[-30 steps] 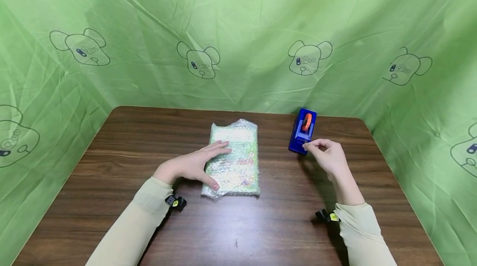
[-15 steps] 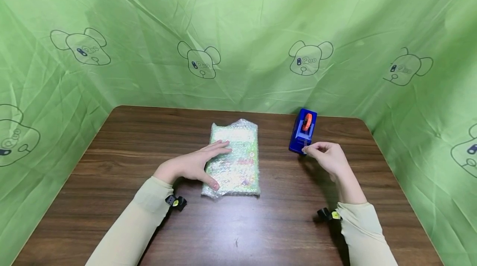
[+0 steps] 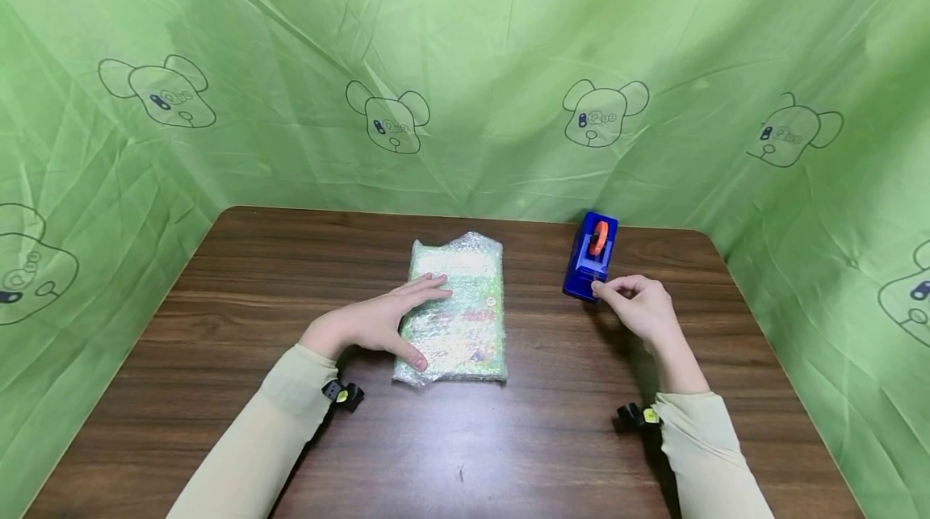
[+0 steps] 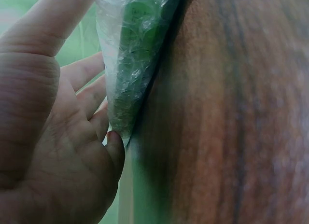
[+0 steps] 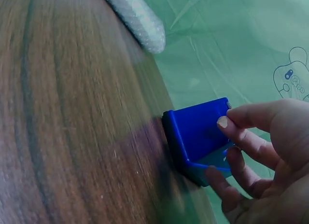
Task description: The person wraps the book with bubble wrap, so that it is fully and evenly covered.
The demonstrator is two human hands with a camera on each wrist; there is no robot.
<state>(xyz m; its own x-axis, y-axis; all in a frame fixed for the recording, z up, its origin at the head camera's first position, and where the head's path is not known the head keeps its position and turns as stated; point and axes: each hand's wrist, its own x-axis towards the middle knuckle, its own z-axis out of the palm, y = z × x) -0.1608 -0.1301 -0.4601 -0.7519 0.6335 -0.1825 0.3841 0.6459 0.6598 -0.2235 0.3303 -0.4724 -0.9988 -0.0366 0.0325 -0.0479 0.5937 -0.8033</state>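
A flat, colourful book-like item wrapped in bubble wrap (image 3: pixel 472 333) lies mid-table in the head view. My left hand (image 3: pixel 381 321) rests on its left part, fingers spread and thumb near the lower corner. In the left wrist view the wrap's edge (image 4: pixel 133 64) stands beside the palm. Further right is a blue tape dispenser (image 3: pixel 579 281) with an orange-cored roll (image 3: pixel 599 237). My right hand (image 3: pixel 643 305) is at its front cutter end, thumb and forefinger pinching the end of the clear tape. The right wrist view shows those fingertips (image 5: pixel 223 121) right at the dispenser's upper edge.
The dark wooden table (image 3: pixel 276 277) has a green cloth (image 3: pixel 479 35) with printed bear faces behind it and on both sides. Black cameras sit at both wrists. The dispenser stands near the table's back edge.
My right hand first draws back slightly, stretching a short bit of tape, then returns a little towards the cutter. The left hand and the wrapped item stay put.
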